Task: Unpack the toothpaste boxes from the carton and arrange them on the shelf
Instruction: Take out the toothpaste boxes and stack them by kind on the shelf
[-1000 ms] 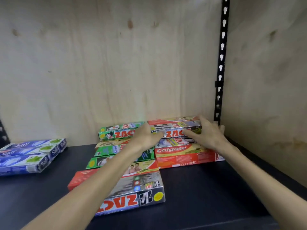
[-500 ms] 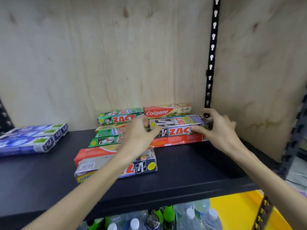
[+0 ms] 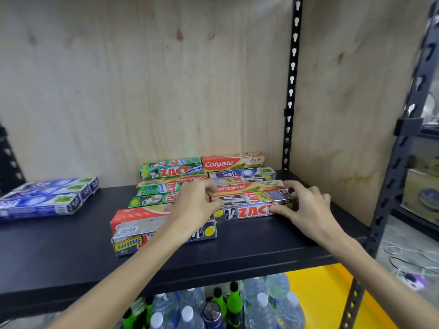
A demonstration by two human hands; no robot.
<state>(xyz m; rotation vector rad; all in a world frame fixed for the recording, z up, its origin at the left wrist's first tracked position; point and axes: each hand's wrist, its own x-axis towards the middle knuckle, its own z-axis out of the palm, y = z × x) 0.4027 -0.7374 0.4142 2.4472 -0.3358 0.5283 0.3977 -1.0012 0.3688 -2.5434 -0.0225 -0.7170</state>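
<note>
A black and silver ZACT toothpaste box [image 3: 249,206] lies lengthwise on the black shelf [image 3: 249,255], at the front of the right-hand row. My left hand [image 3: 194,205] grips its left end and my right hand [image 3: 306,205] grips its right end. Behind it lie a Colgate box [image 3: 247,187], a Safi box [image 3: 240,173] and another Colgate box [image 3: 231,160] against the wall. To the left sits a column of green ZACT boxes [image 3: 171,169], with a red box and a ZACT Smokers box [image 3: 133,242] nearest the shelf's front, partly under my left forearm.
Three blue Safi boxes [image 3: 45,198] lie at the shelf's left. A plywood back wall and side panel [image 3: 344,115] enclose the shelf, with a black slotted upright [image 3: 291,91] in the corner. Water bottles [image 3: 261,305] stand below. A cardboard carton [image 3: 420,193] sits at far right.
Both hands have drawn the black ZACT box from the back stack forward and set it down at the front of the right row. The camera has pulled back and down.
</note>
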